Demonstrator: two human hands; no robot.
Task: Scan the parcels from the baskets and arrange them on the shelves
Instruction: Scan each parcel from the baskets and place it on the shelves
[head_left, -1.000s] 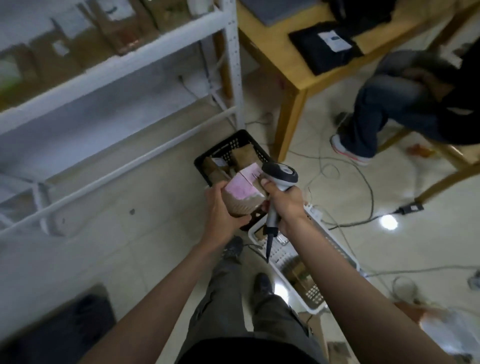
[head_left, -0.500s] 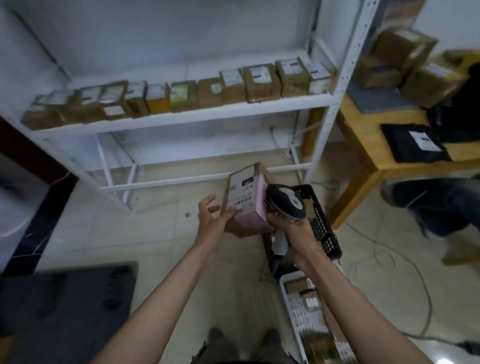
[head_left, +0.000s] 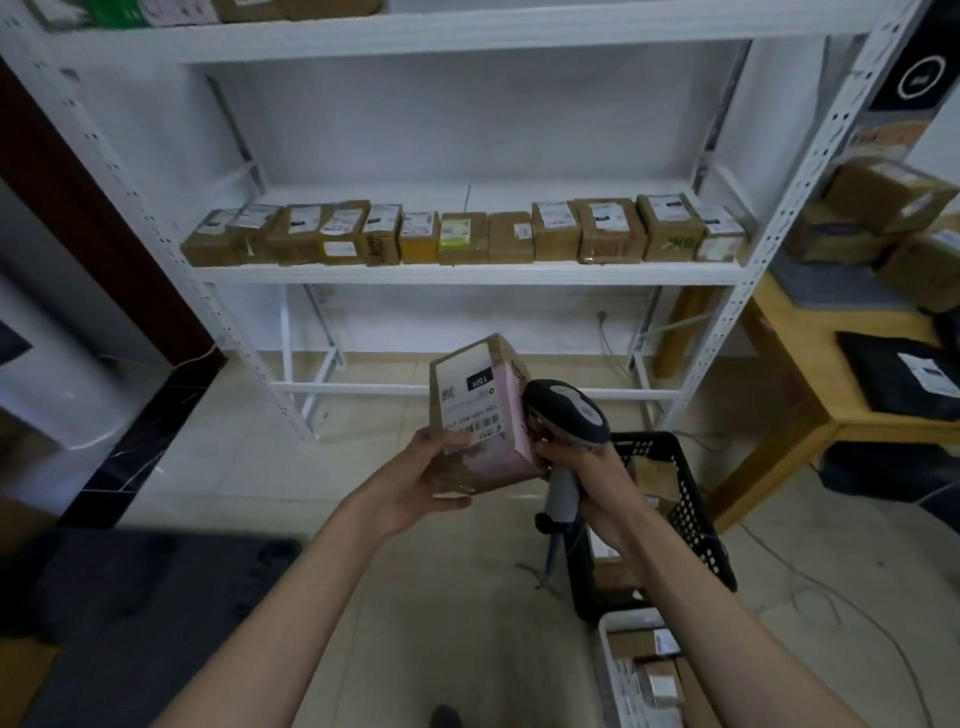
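The left hand (head_left: 434, 480) grasps a parcel (head_left: 480, 415) from below and at its near left corner, thumb on the label face; the right hand (head_left: 587, 467) is wrapped around the handle of a barcode scanner (head_left: 569, 415), whose head sits just beside the parcel's right, pink-taped side, touching or nearly so. The parcel is held in the air in front of the shelving, between the person and the middle shelf (head_left: 467, 273), above the floor and left of the black basket (head_left: 691, 493). Its long axis runs away from the person and slightly upward, the white label tilted up toward the camera with the print upside down. The shelf lies straight ahead and above the left grip, which is the nearer hand for placing. Its 1 row of parcels (head_left: 457, 236) looks packed from end to end, so finding a gap seems the issue; a white basket (head_left: 639, 670) with more parcels sits at lower right
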